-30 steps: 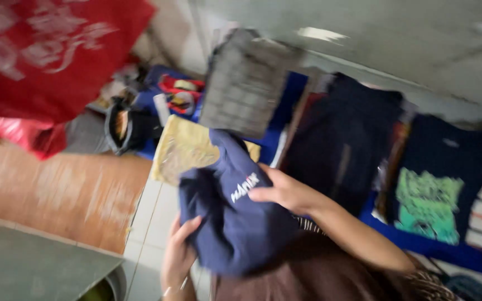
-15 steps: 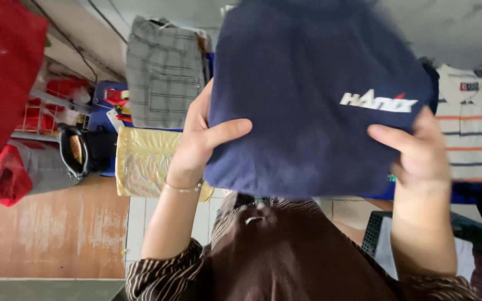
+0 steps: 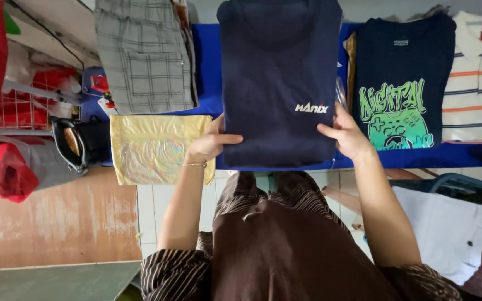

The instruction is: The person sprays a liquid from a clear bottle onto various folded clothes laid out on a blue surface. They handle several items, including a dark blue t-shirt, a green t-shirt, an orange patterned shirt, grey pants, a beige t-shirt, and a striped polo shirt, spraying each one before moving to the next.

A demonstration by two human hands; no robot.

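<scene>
Both hands grip the lower edge of a folded navy shirt (image 3: 277,83): the left hand (image 3: 210,144) pinches its corner at seven o'clock, the right hand (image 3: 347,134) at five. It lies flat on the blue table (image 3: 207,72) and looks soft, light and floppy, best held by both sides. At nine o'clock lies a yellow packet (image 3: 152,147), with plaid shorts (image 3: 143,56) at eleven and a green-print tee (image 3: 400,83) at two.

The navy shirt (image 3: 277,83) is matt, smooth cloth. Beside it the yellow bag (image 3: 154,147) looks like glossy, crinkled plastic. The checked garment (image 3: 143,56) is woven cloth. The counter (image 3: 207,67) wears a blue cloth cover.
</scene>
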